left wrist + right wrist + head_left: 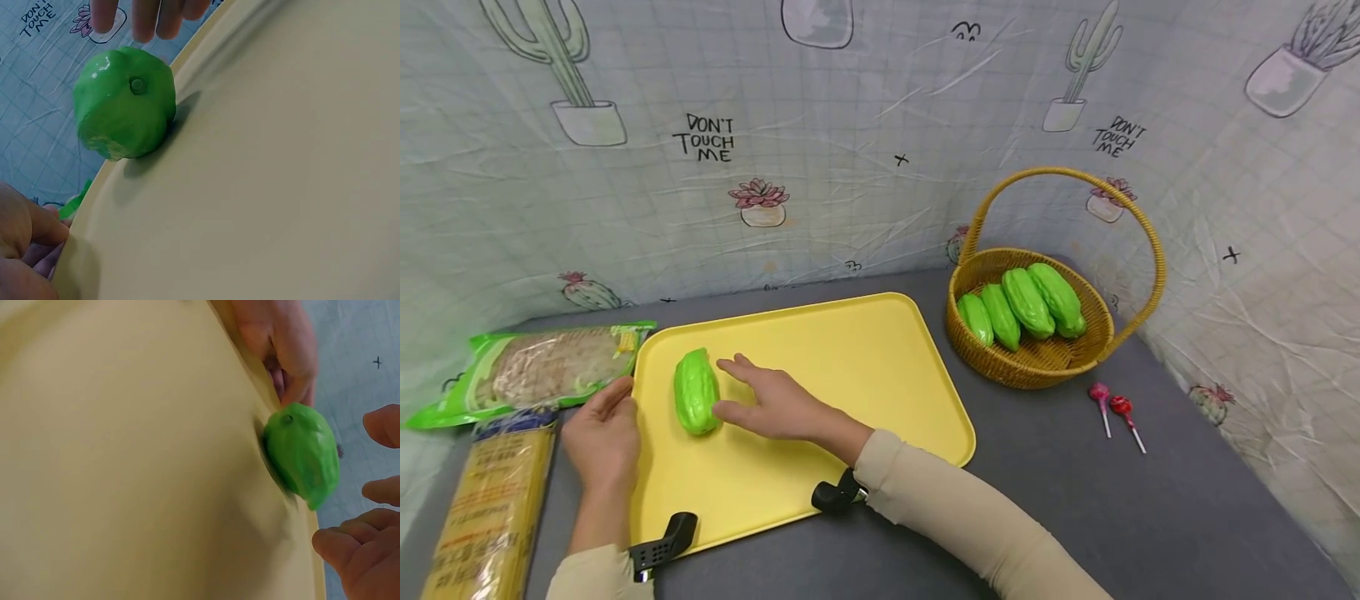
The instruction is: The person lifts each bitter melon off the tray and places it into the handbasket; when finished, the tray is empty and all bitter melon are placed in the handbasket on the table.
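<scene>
A glossy green gourd (pixel 696 392) lies on its side on the left part of a yellow tray (pixel 850 367), close to the tray's left rim. The right hand (pixel 771 402) rests just beside it on the tray, fingers stretched out and relaxed, the thumb near or touching the gourd's lower side; it grips nothing. In the right wrist view the fingertips (pixel 382 425) stand a little apart from the gourd. The left hand (pixel 602 433) lies at the tray's left edge, its fingers loosely bent against the rim, holding nothing that can be made out. Left of the tray lie a green packet (pixel 535 371) and a yellow noodle packet (pixel 493 508) on the grey table (pixel 1112 517). To the right stands a wicker basket (pixel 1037 358) holding four more green gourds (pixel 1026 304), with two lollipops (pixel 1112 410) just in front of it.
</scene>
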Demonstrator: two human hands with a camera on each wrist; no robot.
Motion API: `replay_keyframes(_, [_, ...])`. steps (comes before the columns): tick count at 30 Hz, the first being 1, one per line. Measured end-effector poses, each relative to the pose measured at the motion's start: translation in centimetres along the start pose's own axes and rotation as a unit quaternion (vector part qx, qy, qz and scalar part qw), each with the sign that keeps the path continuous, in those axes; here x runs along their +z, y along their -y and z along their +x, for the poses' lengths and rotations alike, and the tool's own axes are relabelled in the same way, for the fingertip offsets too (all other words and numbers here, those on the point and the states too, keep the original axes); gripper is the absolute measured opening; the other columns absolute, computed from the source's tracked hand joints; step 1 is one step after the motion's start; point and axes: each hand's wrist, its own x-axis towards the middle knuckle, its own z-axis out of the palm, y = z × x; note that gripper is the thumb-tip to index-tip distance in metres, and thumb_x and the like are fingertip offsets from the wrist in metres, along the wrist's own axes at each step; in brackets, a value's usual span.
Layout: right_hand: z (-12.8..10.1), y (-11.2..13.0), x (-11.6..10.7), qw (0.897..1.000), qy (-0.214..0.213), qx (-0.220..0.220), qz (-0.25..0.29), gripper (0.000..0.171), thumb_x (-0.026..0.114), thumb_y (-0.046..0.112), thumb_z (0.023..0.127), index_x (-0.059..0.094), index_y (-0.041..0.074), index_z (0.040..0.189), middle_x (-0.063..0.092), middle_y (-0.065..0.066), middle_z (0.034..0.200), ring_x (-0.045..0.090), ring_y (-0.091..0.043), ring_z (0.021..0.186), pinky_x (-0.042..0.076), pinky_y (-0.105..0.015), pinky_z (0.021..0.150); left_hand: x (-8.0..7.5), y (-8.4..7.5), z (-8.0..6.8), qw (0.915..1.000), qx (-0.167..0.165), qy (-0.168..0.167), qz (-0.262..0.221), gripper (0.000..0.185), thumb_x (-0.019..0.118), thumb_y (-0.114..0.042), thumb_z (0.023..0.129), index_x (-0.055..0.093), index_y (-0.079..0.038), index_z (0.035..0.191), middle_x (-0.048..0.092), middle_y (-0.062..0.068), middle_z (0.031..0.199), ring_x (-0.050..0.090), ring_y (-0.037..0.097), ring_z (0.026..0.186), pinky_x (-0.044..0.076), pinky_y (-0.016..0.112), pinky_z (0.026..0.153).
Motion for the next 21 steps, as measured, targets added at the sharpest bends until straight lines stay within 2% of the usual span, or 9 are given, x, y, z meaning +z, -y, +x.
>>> replay_keyframes(3, [1.2, 0.6, 0.8, 1.000, 0.004, 0.001, -0.002, 0.068, 0.054, 0.041, 0.104, 0.029, 0.016, 0.162, 0.026, -0.010, 0.169, 0.025, -0.018, 0.156, 0.031, -0.028, 0.125, -0.1, -0.1, 0.1, 1.0000, -0.006, 0.000, -0.003, 0.037, 0.052, -0.011, 0.103, 0.066, -0.011, 0.137, 0.065, 0.007, 0.140, 0.062, -0.005, 0.114, 0.051, 0.013, 0.097])
replay_keyframes(8, [2.7, 1.1, 2.0, 1.000, 0.002, 0.012, -0.008, 0.072, 0.056, 0.042, 0.103, 0.026, 0.015, 0.163, 0.027, -0.010, 0.169, 0.021, -0.019, 0.157, 0.033, -0.024, 0.123, 0.0, 0.0, 0.1, 1.0000, 0.003, -0.005, -0.006, 0.037, 0.052, -0.008, 0.102, 0.067, -0.008, 0.135, 0.066, 0.013, 0.138, 0.062, -0.007, 0.108, 0.050, 0.010, 0.092])
replay_keyframes(11, [3.4, 1.3, 2.6, 1.000, -0.001, 0.029, -0.003, 0.074, 0.058, 0.044, 0.102, 0.025, 0.018, 0.164, 0.024, -0.011, 0.169, 0.023, -0.019, 0.157, 0.035, -0.024, 0.121, 0.0, 0.1, 0.1, 1.0000, 0.005, -0.005, -0.002, 0.037, 0.051, -0.008, 0.102, 0.067, -0.008, 0.135, 0.064, 0.016, 0.138, 0.062, -0.004, 0.111, 0.051, 0.013, 0.095])
replay_keyframes(17, [3.9, 1.5, 3.2, 0.999, -0.006, 0.044, 0.002, 0.077, 0.062, 0.045, 0.100, 0.023, 0.024, 0.164, 0.022, -0.010, 0.170, 0.026, -0.019, 0.156, 0.039, -0.023, 0.116, 0.0, 0.0, 0.2, 1.0000, -0.006, 0.000, 0.003, 0.038, 0.050, -0.009, 0.103, 0.066, -0.010, 0.137, 0.064, 0.015, 0.140, 0.063, 0.003, 0.120, 0.052, 0.019, 0.101])
replay_keyframes(21, [3.9, 1.4, 3.5, 0.999, -0.010, 0.041, -0.008, 0.076, 0.062, 0.039, 0.101, 0.022, 0.025, 0.164, 0.023, -0.010, 0.170, 0.044, -0.015, 0.145, 0.045, -0.018, 0.101, 0.1, 0.0, 0.2, 0.9999, -0.011, 0.000, 0.002, 0.038, 0.050, -0.010, 0.103, 0.066, -0.010, 0.138, 0.063, 0.014, 0.141, 0.062, 0.005, 0.121, 0.052, 0.020, 0.102])
